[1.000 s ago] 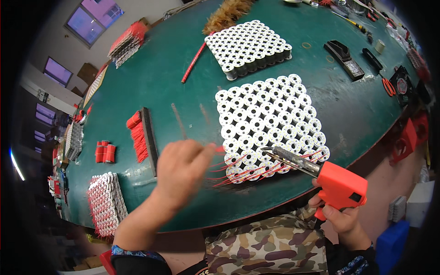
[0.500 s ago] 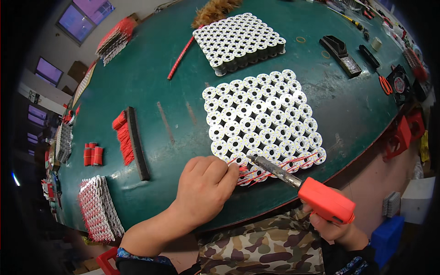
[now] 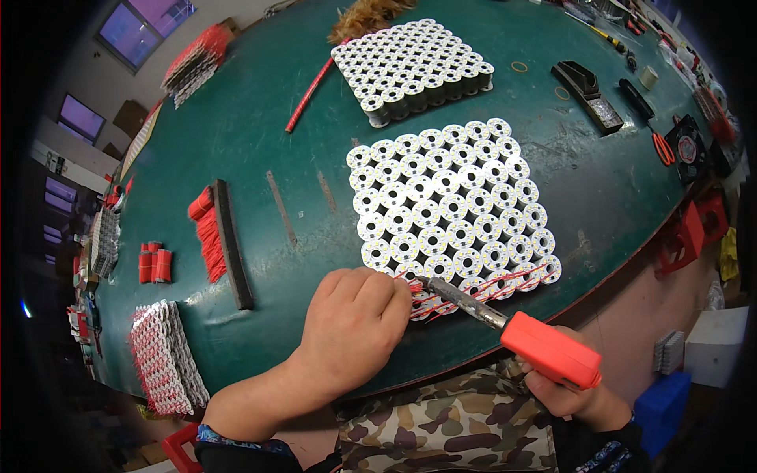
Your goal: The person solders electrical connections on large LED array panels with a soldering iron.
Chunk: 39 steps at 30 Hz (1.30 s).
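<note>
In front of me lies a panel of round white LED boards (image 3: 453,207), joined in rows with dark gaps between them. Red wires (image 3: 498,282) stretch across its nearest row. My left hand (image 3: 349,327) is closed over the near left corner, pinching a bunch of the red wires; the thumb and fingertips are partly hidden. My right hand (image 3: 569,396) grips a soldering iron (image 3: 550,349) by its orange-red handle. The iron's metal tip reaches the nearest row, close beside my left fingertips. Whether the tip touches a board or sits just above it, I cannot tell.
Behind the panel stands a thick stack of similar panels (image 3: 414,67). Left of it are a dark bar (image 3: 231,246) beside red wires, red wire bundles (image 3: 155,263) and wired panels (image 3: 167,359). A black holder (image 3: 587,96) and orange-handled scissors (image 3: 662,148) lie at right.
The soldering iron has shifted left and slightly down, bringing its tip nearer my left fingertips. My left hand keeps its pinch in almost the same place.
</note>
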Each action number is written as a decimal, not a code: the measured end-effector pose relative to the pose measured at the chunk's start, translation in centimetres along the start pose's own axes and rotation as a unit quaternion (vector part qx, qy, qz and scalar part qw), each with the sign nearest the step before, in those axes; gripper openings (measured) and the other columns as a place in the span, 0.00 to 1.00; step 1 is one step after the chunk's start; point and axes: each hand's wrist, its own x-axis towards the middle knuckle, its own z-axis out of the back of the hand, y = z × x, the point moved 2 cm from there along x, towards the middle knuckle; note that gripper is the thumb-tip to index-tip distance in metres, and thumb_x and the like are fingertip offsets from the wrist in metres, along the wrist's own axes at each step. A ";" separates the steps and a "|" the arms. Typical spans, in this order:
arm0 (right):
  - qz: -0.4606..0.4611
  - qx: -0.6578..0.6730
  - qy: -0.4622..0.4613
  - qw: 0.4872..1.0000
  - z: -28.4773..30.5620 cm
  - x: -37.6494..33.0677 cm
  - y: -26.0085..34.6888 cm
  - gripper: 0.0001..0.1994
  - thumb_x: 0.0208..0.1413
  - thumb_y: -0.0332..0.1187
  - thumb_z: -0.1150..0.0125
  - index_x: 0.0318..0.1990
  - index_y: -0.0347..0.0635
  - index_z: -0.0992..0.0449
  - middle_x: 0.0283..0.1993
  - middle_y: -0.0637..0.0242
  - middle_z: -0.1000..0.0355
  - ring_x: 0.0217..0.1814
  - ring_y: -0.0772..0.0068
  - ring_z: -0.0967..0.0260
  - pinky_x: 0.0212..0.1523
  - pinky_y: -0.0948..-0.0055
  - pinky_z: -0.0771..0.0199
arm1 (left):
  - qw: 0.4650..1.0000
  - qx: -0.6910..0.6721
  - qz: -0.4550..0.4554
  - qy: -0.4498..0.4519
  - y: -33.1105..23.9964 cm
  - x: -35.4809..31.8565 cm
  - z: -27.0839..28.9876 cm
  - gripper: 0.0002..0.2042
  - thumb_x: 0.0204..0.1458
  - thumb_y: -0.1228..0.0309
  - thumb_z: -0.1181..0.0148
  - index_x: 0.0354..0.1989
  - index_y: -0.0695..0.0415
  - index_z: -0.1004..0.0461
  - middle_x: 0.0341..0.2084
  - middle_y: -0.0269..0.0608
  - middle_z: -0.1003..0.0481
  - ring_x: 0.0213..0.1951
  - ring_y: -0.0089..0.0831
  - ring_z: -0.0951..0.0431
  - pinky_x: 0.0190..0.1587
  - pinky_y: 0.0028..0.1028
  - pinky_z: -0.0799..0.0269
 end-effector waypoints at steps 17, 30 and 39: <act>-0.002 -0.009 0.009 1.000 1.1 1.3 1.9 0.18 0.48 0.27 0.32 0.48 0.33 0.24 0.45 0.52 0.23 0.39 0.51 0.21 0.41 0.61 0.20 | 1.000 0.012 0.002 0.023 -0.2 0.1 0.2 0.13 0.43 0.75 0.39 0.40 0.60 0.23 0.29 0.39 0.30 0.34 0.37 0.26 0.37 0.36 0.31; -0.095 0.025 -0.074 0.992 1.2 0.0 1.6 0.13 0.48 0.25 0.36 0.43 0.37 0.22 0.41 0.55 0.24 0.38 0.52 0.24 0.38 0.62 0.24 | 0.999 -0.029 0.036 -0.009 -0.3 0.6 0.9 0.12 0.43 0.77 0.40 0.39 0.59 0.21 0.30 0.38 0.28 0.33 0.39 0.25 0.35 0.37 0.31; -0.041 0.002 -0.054 0.998 1.2 1.5 1.2 0.13 0.50 0.25 0.35 0.44 0.34 0.23 0.41 0.53 0.24 0.38 0.52 0.22 0.40 0.61 0.21 | 1.000 -0.026 0.005 0.014 -0.1 1.8 -0.5 0.11 0.45 0.73 0.40 0.38 0.60 0.23 0.27 0.38 0.30 0.31 0.36 0.24 0.34 0.35 0.31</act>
